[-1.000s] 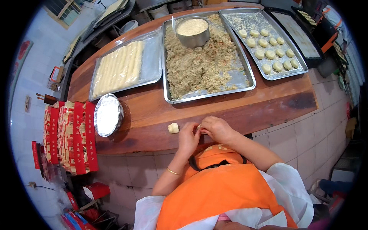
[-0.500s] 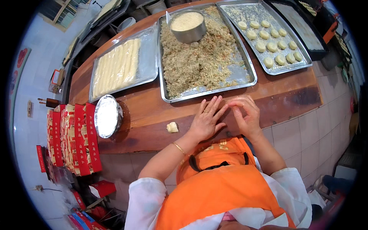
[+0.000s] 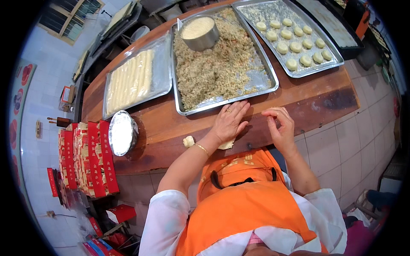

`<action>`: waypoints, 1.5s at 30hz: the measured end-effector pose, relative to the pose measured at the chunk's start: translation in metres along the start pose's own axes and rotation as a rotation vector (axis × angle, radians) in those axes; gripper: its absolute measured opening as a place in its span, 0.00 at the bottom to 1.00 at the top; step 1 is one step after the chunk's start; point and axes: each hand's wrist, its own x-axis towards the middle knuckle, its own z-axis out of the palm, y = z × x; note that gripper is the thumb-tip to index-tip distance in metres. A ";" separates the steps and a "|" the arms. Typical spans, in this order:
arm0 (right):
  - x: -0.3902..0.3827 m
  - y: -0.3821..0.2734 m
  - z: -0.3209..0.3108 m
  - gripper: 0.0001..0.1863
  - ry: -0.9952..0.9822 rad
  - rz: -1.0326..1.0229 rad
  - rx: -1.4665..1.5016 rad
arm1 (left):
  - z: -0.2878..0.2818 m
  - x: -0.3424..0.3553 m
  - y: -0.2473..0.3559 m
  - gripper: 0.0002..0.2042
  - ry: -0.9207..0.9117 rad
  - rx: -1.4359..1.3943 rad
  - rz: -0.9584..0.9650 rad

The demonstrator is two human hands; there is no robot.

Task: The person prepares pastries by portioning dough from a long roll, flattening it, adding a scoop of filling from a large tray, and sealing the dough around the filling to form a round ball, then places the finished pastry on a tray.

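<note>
Left hand has shifted, baring flat, pale dough.

Left hand lies palm down near the tabletop's near edge, dough showing beside its wrist. Right hand, fingers curled, is above the same edge. Dough lump sits farther left; silver bowl stands toward the near left corner.
</note>
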 end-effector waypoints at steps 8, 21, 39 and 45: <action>-0.007 -0.007 0.002 0.09 -0.112 -0.008 -0.035 | 0.005 -0.035 0.013 0.24 0.273 -0.127 -0.146; -0.017 -0.018 0.091 0.12 -0.545 0.003 0.172 | -0.043 -0.188 0.010 0.18 0.383 -0.372 -0.822; -0.020 -0.048 0.111 0.15 -0.510 -0.168 0.218 | -0.048 -0.118 0.062 0.07 0.720 -1.061 -0.804; -0.019 -0.044 0.104 0.09 -0.633 0.263 0.421 | -0.053 -0.126 0.056 0.05 0.706 -1.465 -0.799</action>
